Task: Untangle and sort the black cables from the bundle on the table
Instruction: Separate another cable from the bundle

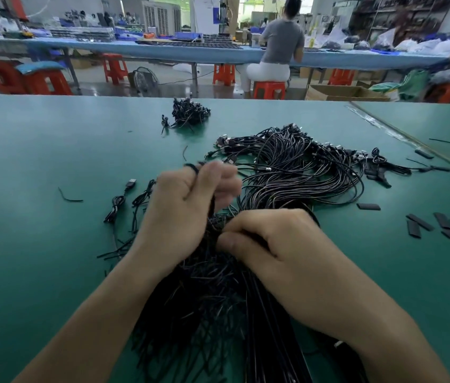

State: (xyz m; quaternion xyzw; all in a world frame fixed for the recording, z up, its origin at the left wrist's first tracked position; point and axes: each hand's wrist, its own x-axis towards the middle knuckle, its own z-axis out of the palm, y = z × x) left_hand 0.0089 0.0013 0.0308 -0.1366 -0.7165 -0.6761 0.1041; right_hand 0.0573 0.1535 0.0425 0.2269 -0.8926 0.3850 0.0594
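The bundle (290,172) of black cables lies in the middle of the green tabletop (38,150). Its looped part, with plugs at the far ends, spreads beyond the hands and to their right, while its loose ends fan out toward the near edge between the two forearms. Both hands meet at the narrow waist of the bundle. The left hand (187,200) is raised a little, its fingers curled round a few strands. Its fingertips are blurred, and a black loop shows at their top. The right hand (268,239) sits just beside it and lower, fingers curled in and thumb pressed against them, pinching strands where the cables gather. Exactly which strands each hand has cannot be told. Left of the left hand a loose cable (116,205) lies coiled, apart from the bundle, its plug pointing away. A small pile (189,114) of black cables sits well beyond, near the middle of the tabletop. Short flat black strips (422,225) are scattered at the right, some near the bundle's far side. A few cut bits of wire lie on the left. Past the tabletop, a person (281,42) in a grey top sits on a red stool (269,89) at a long blue bench, back turned. A fan (145,78) stands on the floor, and a cardboard box (342,94) is at the right.
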